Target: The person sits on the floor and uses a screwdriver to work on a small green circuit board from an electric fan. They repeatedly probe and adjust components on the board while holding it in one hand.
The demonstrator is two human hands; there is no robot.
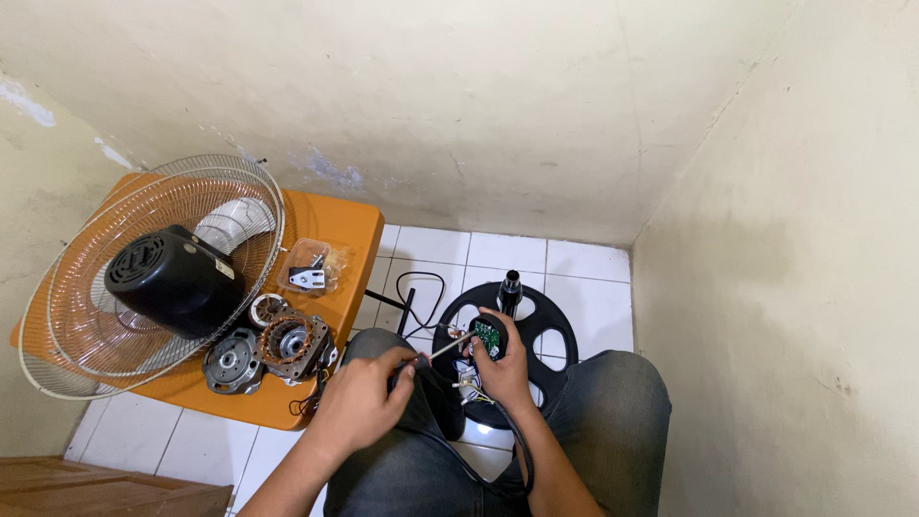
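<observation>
**Green board under the driver**

Head view: green circuit board sits in a black housing gripped by the right hand, held over the lap, above the fan base, face up for access. Left hand is closed on a screwdriver, tip at the board. Motor parts and grille rest aside on the orange table.

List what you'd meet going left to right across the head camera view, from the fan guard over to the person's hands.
Wire fan guard → black motor cover → motor stator with copper windings → left hand, holding a screwdriver → right hand, holding a small green circuit board.
</observation>
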